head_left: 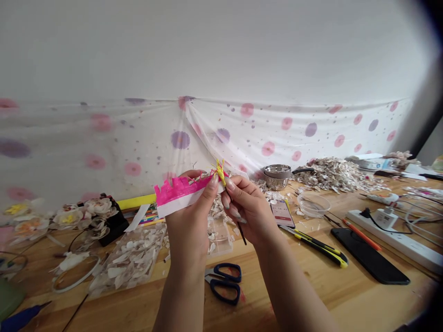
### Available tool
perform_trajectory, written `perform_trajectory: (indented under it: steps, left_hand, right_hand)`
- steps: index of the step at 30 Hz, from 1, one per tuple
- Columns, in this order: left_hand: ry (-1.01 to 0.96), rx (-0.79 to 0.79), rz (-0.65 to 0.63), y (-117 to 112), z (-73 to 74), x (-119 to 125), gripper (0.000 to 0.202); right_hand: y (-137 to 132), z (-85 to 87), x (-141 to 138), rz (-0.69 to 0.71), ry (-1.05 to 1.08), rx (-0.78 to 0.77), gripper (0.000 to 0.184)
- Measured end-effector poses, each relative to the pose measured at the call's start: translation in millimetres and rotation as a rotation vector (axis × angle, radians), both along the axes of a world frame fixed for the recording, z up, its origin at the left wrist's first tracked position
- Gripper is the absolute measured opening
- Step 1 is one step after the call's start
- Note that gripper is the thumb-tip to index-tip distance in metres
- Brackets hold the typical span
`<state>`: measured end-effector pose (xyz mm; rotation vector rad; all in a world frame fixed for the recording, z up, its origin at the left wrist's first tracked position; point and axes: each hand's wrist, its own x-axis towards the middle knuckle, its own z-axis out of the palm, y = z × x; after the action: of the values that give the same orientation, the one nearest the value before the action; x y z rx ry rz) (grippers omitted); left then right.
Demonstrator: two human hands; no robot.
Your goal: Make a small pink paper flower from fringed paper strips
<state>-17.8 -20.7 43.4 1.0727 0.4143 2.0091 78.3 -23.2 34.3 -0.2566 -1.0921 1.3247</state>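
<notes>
My left hand (194, 207) pinches a strip of pink and white paper (180, 192) whose pink upper edge is cut into a ragged fringe. The strip's right end meets a small yellow tuft (220, 171) at the top of a thin dark stem (242, 233). Closed round that stem, just below the tuft, is my right hand (247, 200). Both hands are raised above the wooden table and nearly touch at the tuft. Below them on the table lie dark-blue-handled scissors (224, 281).
Left stand fabric-like flowers (69, 214) and a clear tray of pale petals (129, 258). Right lie a yellow-black utility knife (316, 245), a lit phone (281, 213), a dark phone (370, 256), a power strip (398, 240) and a clear dish (314, 205). Behind is a heap of pale scraps (339, 174).
</notes>
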Motion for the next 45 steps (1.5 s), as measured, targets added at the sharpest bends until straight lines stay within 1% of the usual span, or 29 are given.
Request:
perform_trajectory:
  steps: [7, 14, 23, 28, 31, 34, 36, 39, 41, 43, 45]
  left_hand:
    - [-0.047, -0.027, 0.016, -0.5, -0.2, -0.1, 0.027]
    - [-0.044, -0.008, 0.018, -5.0, 1.6, -0.2, 0.022]
    - [-0.023, 0.061, 0.032, -7.1, 2.2, -2.2, 0.021]
    - [-0.031, 0.048, 0.046, -7.4, 1.9, -3.2, 0.02]
    - [-0.034, 0.031, 0.057, -6.1, 1.0, -4.2, 0.021]
    - [-0.039, 0.015, 0.073, -4.1, 0.1, -5.1, 0.022]
    - [-0.03, 0.003, 0.074, -2.9, -0.7, -5.4, 0.021]
    - [0.005, -0.019, 0.083, -2.1, -2.5, -5.1, 0.019]
    - [0.03, -0.025, 0.123, -2.5, -3.7, -4.1, 0.018]
    - [0.056, -0.018, 0.167, -3.4, -4.6, -2.2, 0.018]
    - [0.068, -0.002, 0.199, -4.2, -5.1, 0.0, 0.016]
  right_hand:
    - [0.8, -2.2, -1.7, 0.028, -0.009, 0.016, 0.016]
    - [-0.9, -2.8, -3.6, -0.058, -0.017, 0.059, 0.014]
    - [-3.1, -2.7, -4.1, -0.072, -0.031, 0.078, 0.015]
    - [-3.9, -2.5, -4.1, -0.061, -0.04, 0.09, 0.014]
    - [-3.0, -2.7, -3.9, -0.108, -0.067, 0.109, 0.014]
    - [-2.5, -3.9, -5.2, -0.258, -0.116, 0.153, 0.015]
    - [-3.1, -5.3, -7.0, -0.419, -0.175, 0.224, 0.013]
    - [-5.2, -7.6, -10.6, -0.738, -0.312, 0.39, 0.009]
    - [-6.2, -8.5, -12.5, -0.946, -0.41, 0.507, 0.007]
    - [-6.3, -8.8, -13.3, -1.099, -0.483, 0.618, 0.008]
    - [-5.2, -9.0, -13.0, -1.186, -0.518, 0.709, 0.009]
